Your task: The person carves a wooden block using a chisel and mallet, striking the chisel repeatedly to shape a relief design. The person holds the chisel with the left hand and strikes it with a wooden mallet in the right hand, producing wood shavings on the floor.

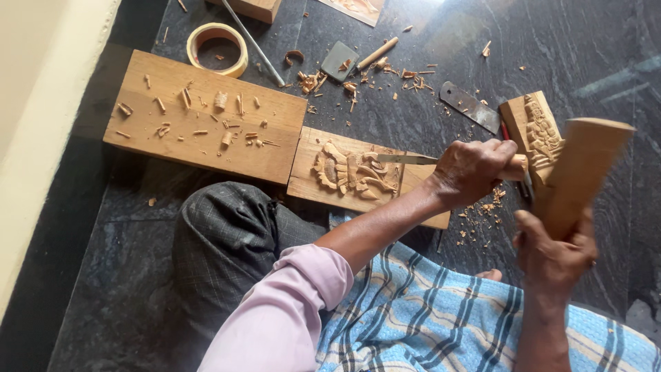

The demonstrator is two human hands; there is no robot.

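Note:
My left hand (471, 169) grips the wooden handle of a chisel (406, 159), whose steel blade lies across a small wooden panel (330, 191) and points at its raised relief carving. My right hand (554, 251) is closed around a thick wooden mallet (585, 169), blurred, held up just right of the chisel's handle end. The panel rests on the dark stone floor in front of my knee.
A larger plank (206, 117) strewn with wood chips lies left of the panel. A tape roll (217, 48), a metal rod (253, 43), a flat steel blade (470, 107) and a second carved block (537, 131) lie around. A pale wall runs along the left.

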